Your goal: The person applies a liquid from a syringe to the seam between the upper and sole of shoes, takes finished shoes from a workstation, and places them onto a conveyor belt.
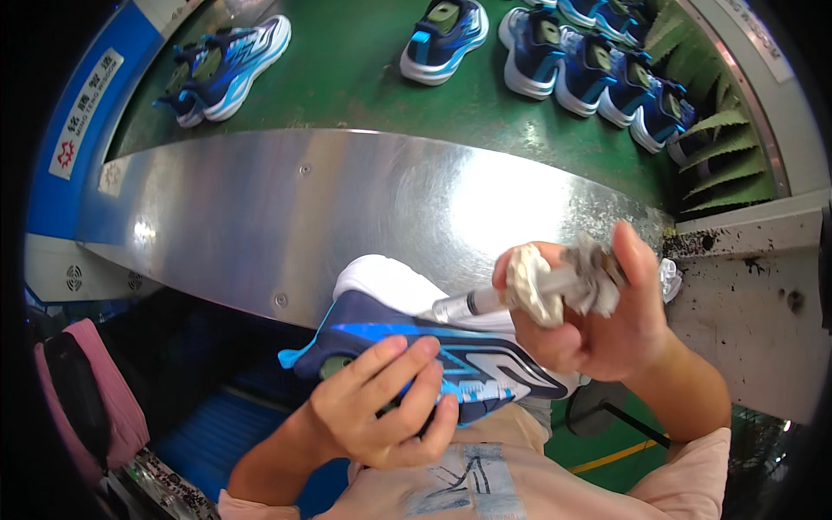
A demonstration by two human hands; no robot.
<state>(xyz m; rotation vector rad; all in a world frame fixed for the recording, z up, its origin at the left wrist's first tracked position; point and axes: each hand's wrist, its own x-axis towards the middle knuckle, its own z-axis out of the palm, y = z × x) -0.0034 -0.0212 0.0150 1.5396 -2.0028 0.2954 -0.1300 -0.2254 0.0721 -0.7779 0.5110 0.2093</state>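
Note:
A navy and blue sneaker (347, 322) with a thick white sole lies on its side in front of me. My left hand (386, 403) grips it by the upper, fingers wrapped over the collar and laces. In my right hand (628, 325) is a clear plastic syringe (481, 303), wrapped with a whitish, crumpled cloth or tape around its barrel. Its tip points left and meets the seam between the sole and the upper, or lies just over it. Whether it touches there I cannot tell.
Beyond a metal ledge (217, 208), a green conveyor belt (347, 78) carries a pair of sneakers (230, 69) at left, a single sneaker (445, 43) in the middle and several more at right. Green flaps (719, 152) hang at the right. A pink-edged chair back (108, 390) stands lower left.

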